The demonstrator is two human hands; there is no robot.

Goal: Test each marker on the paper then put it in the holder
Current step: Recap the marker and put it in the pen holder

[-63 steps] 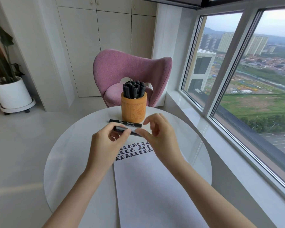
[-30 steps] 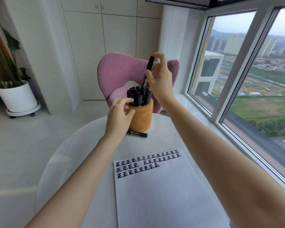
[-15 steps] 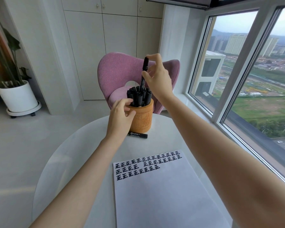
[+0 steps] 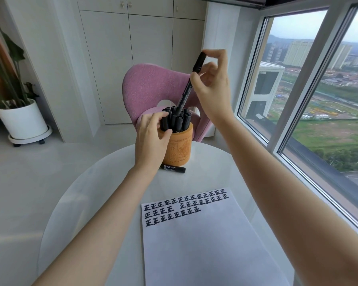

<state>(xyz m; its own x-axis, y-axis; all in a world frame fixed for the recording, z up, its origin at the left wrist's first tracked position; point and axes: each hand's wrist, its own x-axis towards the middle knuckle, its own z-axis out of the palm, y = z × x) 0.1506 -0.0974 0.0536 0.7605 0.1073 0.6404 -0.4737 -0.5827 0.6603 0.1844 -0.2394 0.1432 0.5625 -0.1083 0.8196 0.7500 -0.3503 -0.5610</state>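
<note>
A round wooden holder [image 4: 180, 147] packed with several black markers [image 4: 175, 119] stands at the far side of the white round table [image 4: 87, 195]. My right hand [image 4: 212, 85] pinches a capped black marker [image 4: 189, 87] near its top, tilted, its lower end among the markers in the holder. My left hand [image 4: 152, 139] rests on the holder's left rim, fingers touching the marker tops. Another black marker [image 4: 173, 168] lies flat on the table in front of the holder. A white paper [image 4: 205, 244] with rows of black test marks lies nearer to me.
A pink chair [image 4: 153, 85] stands behind the table. A large window [image 4: 318, 100] runs along the right. A white potted plant [image 4: 21, 118] on a wheeled base sits on the floor at far left. White cupboards line the back wall.
My right hand carried the marker from above the paper up to the holder and set its lower end among the others. My left hand moved onto the holder's rim.
</note>
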